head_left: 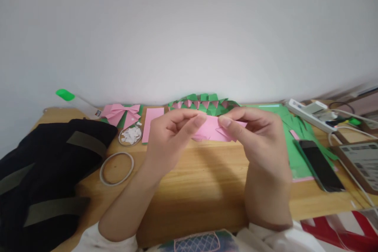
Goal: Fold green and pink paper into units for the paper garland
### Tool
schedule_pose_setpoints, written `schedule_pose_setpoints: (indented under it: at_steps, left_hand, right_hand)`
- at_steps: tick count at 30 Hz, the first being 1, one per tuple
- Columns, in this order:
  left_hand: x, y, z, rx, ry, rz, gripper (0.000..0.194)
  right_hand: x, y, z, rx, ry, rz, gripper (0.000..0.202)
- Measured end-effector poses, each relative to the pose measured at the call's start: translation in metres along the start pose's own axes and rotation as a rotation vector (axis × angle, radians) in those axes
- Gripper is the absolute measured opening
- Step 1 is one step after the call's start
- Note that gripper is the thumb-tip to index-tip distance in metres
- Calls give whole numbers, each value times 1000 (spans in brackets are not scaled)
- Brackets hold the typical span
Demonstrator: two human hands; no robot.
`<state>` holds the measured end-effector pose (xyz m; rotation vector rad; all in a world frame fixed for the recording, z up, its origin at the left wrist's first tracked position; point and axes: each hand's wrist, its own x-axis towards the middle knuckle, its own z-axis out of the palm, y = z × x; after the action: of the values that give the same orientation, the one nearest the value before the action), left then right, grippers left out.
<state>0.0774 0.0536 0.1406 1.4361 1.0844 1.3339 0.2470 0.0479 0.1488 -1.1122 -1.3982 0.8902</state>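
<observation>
A folded piece of pink paper (211, 129) is held up above the wooden table between both hands. My left hand (174, 134) pinches its left end between thumb and fingers. At the other end my right hand (256, 138) pinches the paper the same way, near a pointed folded flap. Behind the hands, against the wall, lies a green and pink folded paper chain (203, 102), partly hidden by them. Left of my left hand is a flat pink paper strip (152, 124), and farther left a pink paper bow (122, 115) on green paper.
A roll of tape (116, 169) and a round holder with white scraps (130, 135) lie left, beside a black cloth item (56, 165). Green paper sheets (301, 157), a phone (320, 165), a power strip (310, 115) with cables and a cardboard box (358, 161) occupy the right.
</observation>
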Motion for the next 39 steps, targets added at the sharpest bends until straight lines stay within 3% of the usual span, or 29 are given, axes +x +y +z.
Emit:
schedule_pose_setpoints:
  at_steps: [4,8,11,15,18,22,24,25,26,29,32,36,39]
  left_hand:
    - [0,1,1,-191,-163,-53,36]
    - [-5,0,4,-83,-90,19,43]
    - [-8,0,3,-14,-71,51,38]
    - [-4,-1,-1,-58,-102,21,34]
    - [-1,-6,0,-97,-201,-78,37]
    - [-11,-21,-4,-73,-342,-243,44]
    - [-28,-30,-16,99,-396,-310,47]
    - [-38,-35,-26,320,-414,-361,52]
    - [-50,-38,-37,623,-358,-425,47]
    - [-82,-47,-75,983,-158,-571,24]
    - [-102,-56,-103,1202,-81,-639,22]
    - [-113,-65,-113,1268,-111,-567,23]
    - [-119,-55,-108,1197,-174,-494,20]
  right_hand:
    - [1,2,3,86,97,22,14]
    - [2,3,4,122,105,48,15]
    - [2,2,3,105,90,69,16]
    - [3,-5,-3,37,-95,107,21]
    - [8,-6,-10,-37,-294,140,31]
    - [16,14,-14,-125,-585,277,39]
    - [11,33,-12,-165,-702,376,46]
    - [5,43,-11,-177,-726,407,47]
    - [-2,54,-9,-184,-740,425,50]
    - [-30,84,-6,-237,-713,478,50]
    - [-50,105,-4,-313,-666,503,46]
    - [-58,112,-7,-517,-482,473,30]
    - [-63,100,-12,-640,-323,416,26]
